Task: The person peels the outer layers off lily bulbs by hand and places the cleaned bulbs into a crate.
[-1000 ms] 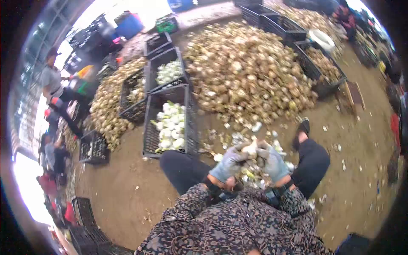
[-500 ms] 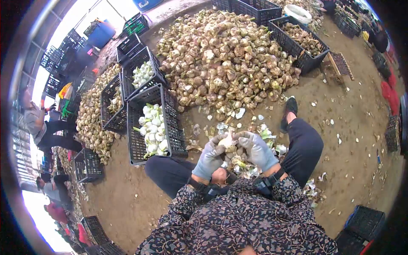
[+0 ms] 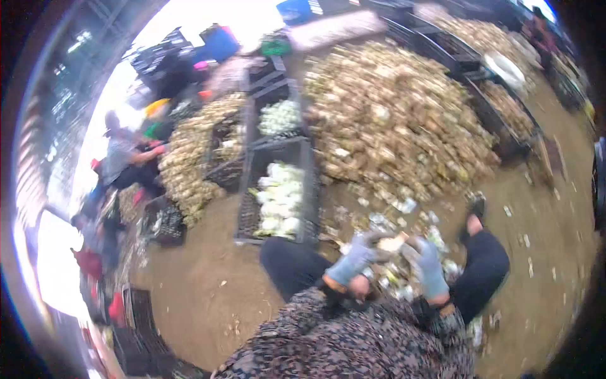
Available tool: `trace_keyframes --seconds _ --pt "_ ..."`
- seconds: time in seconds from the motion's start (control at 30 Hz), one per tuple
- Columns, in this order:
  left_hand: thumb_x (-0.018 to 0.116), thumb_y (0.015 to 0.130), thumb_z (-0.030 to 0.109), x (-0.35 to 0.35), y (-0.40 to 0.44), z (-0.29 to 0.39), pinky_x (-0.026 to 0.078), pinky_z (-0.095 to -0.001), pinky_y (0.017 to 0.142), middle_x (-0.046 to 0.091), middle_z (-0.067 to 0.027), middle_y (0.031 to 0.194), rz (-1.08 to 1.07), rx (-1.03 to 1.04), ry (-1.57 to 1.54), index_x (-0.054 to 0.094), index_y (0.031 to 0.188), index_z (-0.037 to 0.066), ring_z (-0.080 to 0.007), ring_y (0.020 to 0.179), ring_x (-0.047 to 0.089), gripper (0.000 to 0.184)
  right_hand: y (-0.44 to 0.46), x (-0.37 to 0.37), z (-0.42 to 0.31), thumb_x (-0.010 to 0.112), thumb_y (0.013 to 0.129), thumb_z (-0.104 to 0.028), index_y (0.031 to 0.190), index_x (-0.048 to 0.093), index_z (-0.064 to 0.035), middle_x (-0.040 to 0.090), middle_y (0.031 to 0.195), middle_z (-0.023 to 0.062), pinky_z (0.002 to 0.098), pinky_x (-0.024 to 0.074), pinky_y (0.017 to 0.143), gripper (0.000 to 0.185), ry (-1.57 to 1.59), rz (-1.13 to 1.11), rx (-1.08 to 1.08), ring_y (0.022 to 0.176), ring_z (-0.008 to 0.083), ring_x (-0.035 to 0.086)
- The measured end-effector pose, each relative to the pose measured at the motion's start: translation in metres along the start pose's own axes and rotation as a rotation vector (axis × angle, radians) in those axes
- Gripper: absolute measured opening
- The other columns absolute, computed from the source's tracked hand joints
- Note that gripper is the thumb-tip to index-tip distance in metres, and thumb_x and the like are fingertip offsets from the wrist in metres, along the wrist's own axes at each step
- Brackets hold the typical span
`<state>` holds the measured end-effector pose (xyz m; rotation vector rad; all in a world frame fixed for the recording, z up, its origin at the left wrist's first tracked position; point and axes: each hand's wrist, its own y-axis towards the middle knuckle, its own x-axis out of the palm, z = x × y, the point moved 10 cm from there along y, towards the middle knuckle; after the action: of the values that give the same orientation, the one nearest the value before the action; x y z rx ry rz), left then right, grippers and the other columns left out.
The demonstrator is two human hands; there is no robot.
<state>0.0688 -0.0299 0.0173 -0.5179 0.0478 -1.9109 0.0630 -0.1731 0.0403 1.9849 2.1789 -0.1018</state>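
Between my two gloved hands is a pale garlic bulb [image 3: 392, 243], blurred by motion, above a scatter of peelings [image 3: 398, 278] on the ground between my legs. My left hand [image 3: 360, 256] has its fingers closed on the bulb's left side. At its right side my right hand [image 3: 427, 265] touches the bulb with bent fingers. To the left of my hands stands a black crate [image 3: 307, 189] with white, cleaned garlic bulbs [image 3: 278, 199] in it. A large heap of unpeeled garlic [image 3: 398, 120] lies in front of me.
More black crates stand behind the near one and right of the heap, where a white sack [image 3: 505, 71] also sits. A smaller garlic heap [image 3: 196, 158] lies at left, beside a seated person [image 3: 123, 155]. Other people are at far left and far right.
The view has swung, so the heap and crates appear farther right and blurred. The bulb stays between my hands, and my right hand's fingers look more bent than before.
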Motion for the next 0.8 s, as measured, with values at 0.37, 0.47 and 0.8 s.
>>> trace_keyframes --seconds 0.37,0.47,0.8 --pt "0.08 0.073 0.012 -0.004 0.001 0.0 0.051 -0.0239 0.072 0.066 -0.0057 0.1 0.068 0.068 0.064 0.059 0.116 -0.003 -0.0096 0.084 0.061 0.05 0.013 0.017 0.01 0.056 0.088 -0.006 0.09 0.062 0.0022 0.063 0.076 0.0047 0.022 0.0457 0.051 0.01 0.114 0.006 0.118 0.061 0.0072 0.056" --pt "0.075 0.079 0.014 0.001 0.001 0.003 0.052 -0.0239 0.064 0.066 -0.0037 0.092 0.138 0.312 0.093 0.059 0.116 -0.003 -0.0084 0.074 0.061 0.044 0.01 0.019 0.032 0.05 0.09 -0.009 0.084 0.059 -0.0016 0.058 0.071 0.0005 0.0214 0.0383 0.045 0.013 0.442 0.097 0.217 0.054 0.0053 0.049" --pt "0.05 0.097 0.031 -0.004 0.014 -0.023 0.049 -0.0248 0.069 0.06 -0.0027 0.103 0.131 -0.016 -0.054 0.048 0.125 0.002 -0.0084 0.084 0.055 0.041 0.0 0.001 -0.004 0.057 0.083 -0.011 0.09 0.061 -0.001 0.064 0.087 0.0168 0.0411 0.0472 0.072 0.014 -0.361 0.303 -0.165 0.079 0.0346 0.061"
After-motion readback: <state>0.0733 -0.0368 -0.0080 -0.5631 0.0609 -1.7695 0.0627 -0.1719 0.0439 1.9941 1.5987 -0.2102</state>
